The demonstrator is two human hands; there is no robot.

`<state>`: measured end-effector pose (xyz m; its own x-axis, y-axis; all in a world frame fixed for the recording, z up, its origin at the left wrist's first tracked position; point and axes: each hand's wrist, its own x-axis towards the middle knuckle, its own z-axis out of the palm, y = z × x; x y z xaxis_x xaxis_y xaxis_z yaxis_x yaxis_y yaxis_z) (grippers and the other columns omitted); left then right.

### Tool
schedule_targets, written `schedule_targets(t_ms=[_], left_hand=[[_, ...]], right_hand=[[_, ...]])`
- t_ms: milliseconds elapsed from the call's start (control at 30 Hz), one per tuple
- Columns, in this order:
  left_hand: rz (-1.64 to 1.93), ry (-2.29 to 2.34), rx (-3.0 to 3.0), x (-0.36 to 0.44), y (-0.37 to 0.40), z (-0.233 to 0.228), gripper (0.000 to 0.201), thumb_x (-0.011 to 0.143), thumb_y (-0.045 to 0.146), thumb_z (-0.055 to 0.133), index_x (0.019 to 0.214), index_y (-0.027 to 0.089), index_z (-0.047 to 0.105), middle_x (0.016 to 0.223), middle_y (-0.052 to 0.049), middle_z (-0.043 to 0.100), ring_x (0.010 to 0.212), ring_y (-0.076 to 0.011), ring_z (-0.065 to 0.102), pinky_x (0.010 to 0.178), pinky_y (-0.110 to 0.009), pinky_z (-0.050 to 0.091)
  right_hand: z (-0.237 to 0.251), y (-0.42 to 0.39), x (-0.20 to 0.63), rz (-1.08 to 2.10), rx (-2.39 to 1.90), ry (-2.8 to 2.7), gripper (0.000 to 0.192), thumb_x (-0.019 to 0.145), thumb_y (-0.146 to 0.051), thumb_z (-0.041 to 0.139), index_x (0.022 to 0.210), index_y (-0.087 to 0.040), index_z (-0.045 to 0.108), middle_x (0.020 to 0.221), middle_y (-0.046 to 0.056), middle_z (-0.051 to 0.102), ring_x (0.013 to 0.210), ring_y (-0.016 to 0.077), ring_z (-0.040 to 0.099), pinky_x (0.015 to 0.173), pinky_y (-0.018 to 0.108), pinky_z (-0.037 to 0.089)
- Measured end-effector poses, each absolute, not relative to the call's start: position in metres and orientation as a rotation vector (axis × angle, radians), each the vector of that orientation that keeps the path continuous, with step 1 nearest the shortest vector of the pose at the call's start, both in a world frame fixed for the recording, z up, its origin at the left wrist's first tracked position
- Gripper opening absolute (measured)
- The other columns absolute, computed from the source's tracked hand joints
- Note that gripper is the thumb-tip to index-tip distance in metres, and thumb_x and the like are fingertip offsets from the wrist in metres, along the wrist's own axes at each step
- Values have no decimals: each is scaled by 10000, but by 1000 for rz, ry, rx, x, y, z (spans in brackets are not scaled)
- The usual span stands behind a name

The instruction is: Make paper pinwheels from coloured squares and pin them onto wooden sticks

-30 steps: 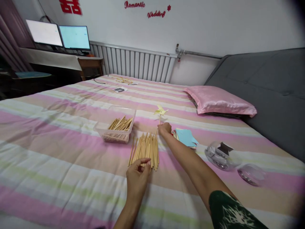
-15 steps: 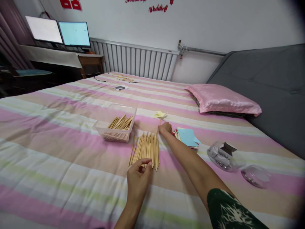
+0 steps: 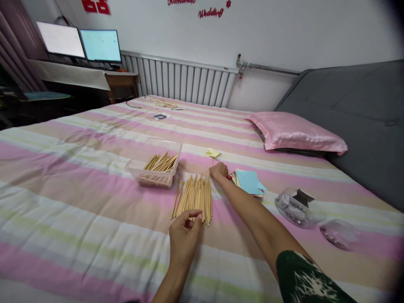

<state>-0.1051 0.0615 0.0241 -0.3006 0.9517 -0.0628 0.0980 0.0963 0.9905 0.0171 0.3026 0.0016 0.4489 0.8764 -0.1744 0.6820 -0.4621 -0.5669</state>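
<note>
We've got our right hand [image 3: 218,170] stretched far out and closed around the stick of a little yellow paper pinwheel [image 3: 212,153] that pokes up just past the fist, while our left hand [image 3: 184,232] sits nearer, fingertips pinching the near ends of the loose wooden sticks [image 3: 193,197] on the striped bedsheet [image 3: 78,202].

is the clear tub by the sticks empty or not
Not empty: the clear tub holds a bundle of wooden sticks leaning across it.

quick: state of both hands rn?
Left hand: fingers curled at the near end of the loose wooden sticks, pinching one.
Right hand: closed on the stem of the yellow paper pinwheel.
</note>
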Motion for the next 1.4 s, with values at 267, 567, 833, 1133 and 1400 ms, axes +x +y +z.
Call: schedule_targets(t_ms=[267, 567, 833, 1133, 1400], left_hand=[[1319, 1547, 1061, -105, 61, 24, 294, 690, 387, 634, 831, 139, 706, 518, -2, 545, 491, -143, 502, 492, -241, 388], [1356, 1539, 1078, -104, 63, 27, 310, 674, 397, 650, 824, 133, 711, 537, -13, 586, 485, -134, 504, 473, -227, 377], [1354, 1535, 1139, -101, 59, 27, 320, 681, 399, 646, 845, 131, 701, 576, -20, 612, 499, -136, 523, 481, -228, 394], [1346, 1535, 1222, -93, 51, 29, 299, 671, 389, 649, 838, 147, 705, 540, -3, 609, 487, -148, 540, 503, -242, 405], [1345, 1528, 1261, -93, 52, 23, 279, 670, 390, 643, 817, 162, 708, 563, -8, 637, 491, -151, 551, 499, -242, 409]], right_hand=[[8, 292, 10, 541, -2238, -1341, 296, 884, -304, 519, 1143, -160, 531, 1151, 82, 556, 965, 193, 580, 810, 395, 498], [50, 266, 5, 304, -1945, -1550, 576, 721, -378, 656, 1187, -122, 434, 1174, 152, 536, 1110, 274, 491, 899, 365, 423], [82, 229, 91, 238, -1929, -1646, 384, 697, -310, 655, 1047, -188, 553, 1074, 60, 600, 995, 188, 565, 857, 286, 427], [68, 195, 192, 342, -2325, -1370, 297, 815, -323, 604, 1047, -138, 586, 1079, 107, 596, 985, 234, 575, 834, 407, 468], [56, 187, 193, 492, -2309, -1228, 298, 877, -302, 531, 1142, -166, 532, 1155, 82, 554, 973, 197, 578, 807, 387, 499]])
